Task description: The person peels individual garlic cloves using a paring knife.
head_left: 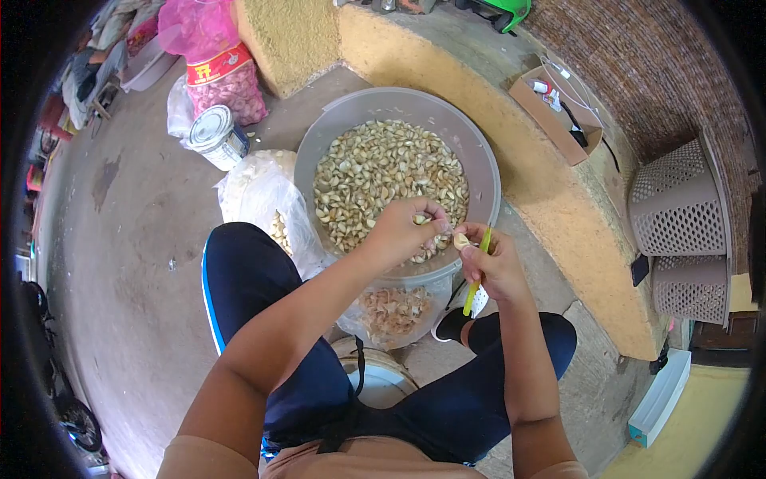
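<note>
My right hand is closed around a slim yellow-green knife. The same hand also holds a pale garlic clove at its fingertips. My left hand is pinched close beside the clove, over the near right part of the basin; what its fingers grip is too small to make out. Below both hands stands a wide grey basin full of garlic cloves, many still in their skins. A clear plastic bag of papery garlic skins sits between the basin and my legs.
Left of the basin is a white plastic bag with peeled cloves. Behind it are a lidded bucket and a pink mesh sack of garlic. A low yellow ledge curves along the right, carrying a cardboard box. Perforated crates stand farther right.
</note>
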`<state>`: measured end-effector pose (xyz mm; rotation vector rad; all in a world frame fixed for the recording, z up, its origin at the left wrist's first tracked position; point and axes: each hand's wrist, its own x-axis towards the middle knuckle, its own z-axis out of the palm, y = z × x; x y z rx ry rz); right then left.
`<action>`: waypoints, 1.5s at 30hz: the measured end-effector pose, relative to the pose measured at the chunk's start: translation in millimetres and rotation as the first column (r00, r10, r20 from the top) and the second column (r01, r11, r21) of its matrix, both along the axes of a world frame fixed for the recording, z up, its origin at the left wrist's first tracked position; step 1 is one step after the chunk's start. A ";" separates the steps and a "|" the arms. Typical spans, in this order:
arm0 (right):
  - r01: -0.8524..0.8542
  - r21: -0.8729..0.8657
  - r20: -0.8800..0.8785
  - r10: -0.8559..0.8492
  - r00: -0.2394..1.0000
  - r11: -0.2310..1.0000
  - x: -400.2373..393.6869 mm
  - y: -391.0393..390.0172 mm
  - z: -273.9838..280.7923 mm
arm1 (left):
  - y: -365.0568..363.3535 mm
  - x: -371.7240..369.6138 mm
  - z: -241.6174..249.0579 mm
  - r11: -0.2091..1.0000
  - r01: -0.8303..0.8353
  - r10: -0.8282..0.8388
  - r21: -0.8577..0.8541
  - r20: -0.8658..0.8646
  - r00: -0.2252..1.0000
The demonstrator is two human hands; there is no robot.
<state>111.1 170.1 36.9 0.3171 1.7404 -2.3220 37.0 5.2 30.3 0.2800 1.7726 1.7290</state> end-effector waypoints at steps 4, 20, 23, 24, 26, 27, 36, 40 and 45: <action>0.023 0.046 0.014 -0.024 1.000 0.999 -0.5 -1.0 3.6 | -2.6 -2.2 -2.3 0.999 0.006 -0.006 0.045 0.013 1.000; 0.040 0.460 -0.015 -0.038 0.999 0.887 -1.9 -10.1 7.4 | -4.1 0.9 -9.0 0.995 -0.029 -0.015 -0.096 -0.425 0.905; 0.013 0.406 -0.016 -0.007 1.000 0.914 -1.3 -8.9 6.4 | -3.4 1.4 -7.0 0.988 -0.058 0.003 -0.144 -0.356 0.934; 0.014 0.356 -0.014 -0.010 1.000 0.934 -0.9 -9.6 7.8 | -3.3 0.1 -7.5 0.987 -0.065 0.018 -0.144 -0.306 0.952; 0.017 0.253 -0.009 -0.015 1.000 0.967 -0.5 -11.7 12.0 | -3.5 -0.6 -9.1 0.987 -0.091 0.047 -0.135 -0.297 0.954; 0.011 0.177 0.017 -0.015 1.000 0.984 -1.1 -10.9 10.5 | -3.8 -0.5 -10.5 0.986 -0.108 0.060 -0.126 -0.338 0.939; 0.013 -0.150 0.153 0.010 0.988 0.989 -1.4 -5.4 2.6 | -8.4 -0.2 -8.5 0.983 -0.176 0.157 -0.059 -0.242 0.957; 0.006 -0.176 0.166 0.023 0.986 0.984 -2.4 -1.9 -2.4 | -13.7 -3.0 -13.1 0.979 -0.194 0.176 -0.059 -0.230 0.957; 0.000 -0.066 0.180 0.012 0.984 0.998 -3.2 -4.2 -2.7 | -15.6 6.4 -10.1 0.992 -0.108 0.102 -0.064 -0.090 0.991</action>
